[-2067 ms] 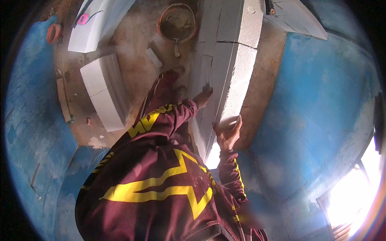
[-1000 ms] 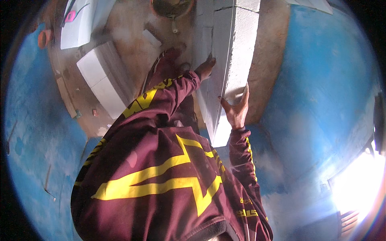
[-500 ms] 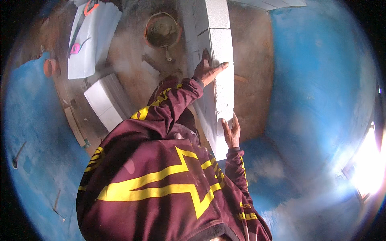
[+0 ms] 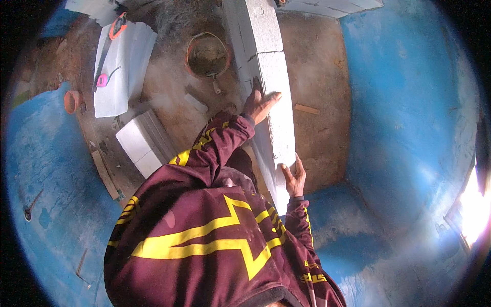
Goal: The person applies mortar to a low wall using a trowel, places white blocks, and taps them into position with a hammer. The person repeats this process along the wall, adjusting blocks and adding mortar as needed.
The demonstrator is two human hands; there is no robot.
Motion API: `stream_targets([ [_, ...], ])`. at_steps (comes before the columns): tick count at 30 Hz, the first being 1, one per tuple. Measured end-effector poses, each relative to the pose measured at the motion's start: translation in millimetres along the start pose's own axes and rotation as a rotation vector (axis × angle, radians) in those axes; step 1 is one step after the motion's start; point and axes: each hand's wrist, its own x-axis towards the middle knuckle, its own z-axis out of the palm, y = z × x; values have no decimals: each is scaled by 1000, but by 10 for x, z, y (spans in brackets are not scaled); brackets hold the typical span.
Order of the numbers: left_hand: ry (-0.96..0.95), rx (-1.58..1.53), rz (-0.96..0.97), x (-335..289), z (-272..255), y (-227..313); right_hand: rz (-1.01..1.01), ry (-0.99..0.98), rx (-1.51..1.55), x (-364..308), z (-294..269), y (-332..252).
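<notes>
A white building block [image 4: 282, 125] sits in line with another white block [image 4: 263, 25] along the top of a narrow wall, a thin joint between them. My left hand [image 4: 260, 106] grips the near block at its left upper edge, thumb stretched over the top and the other fingers against the left face. Nearer to me, my right hand [image 4: 294, 177] clasps the same block, with its thumb on top and fingers at the right side. The block's lower left face is partly hidden by my left arm.
To the left, a round pan of mortar [image 4: 207, 54] rests on the floor with a trowel [image 4: 217, 86] beside it. White blocks [image 4: 111, 100] carry an orange-handled saw [image 4: 118, 26] and a pink tape measure [image 4: 102, 80]. Blue walls [image 4: 404, 102] stand on both sides; a wood strip [image 4: 307, 109] lies right.
The whole view has tipped, so the scene sits lower in the picture. Both hands keep their places on the block, which shows no clear movement along the wall.
</notes>
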Motion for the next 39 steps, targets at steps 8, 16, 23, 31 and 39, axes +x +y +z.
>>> stream_targets([
  [8, 106, 329, -123, -455, -66, 1113, -401, 152, -236, 1214, -128, -1140],
  [16, 222, 162, -97, -396, -468, 1422, -897, 254, -720, 3629, 559, -3208],
  [23, 357, 276, -88, -293, -1093, 1581, -597, 189, -884, 4416, 1138, -3759],
  [31, 352, 321, 52, 365, -1179, 1406, -601, 117, -711, 3976, 1002, -3854],
  [39, 349, 592, 473, 1992, -1224, 2132, -308, -145, 56, 1688, 223, -2873],
])
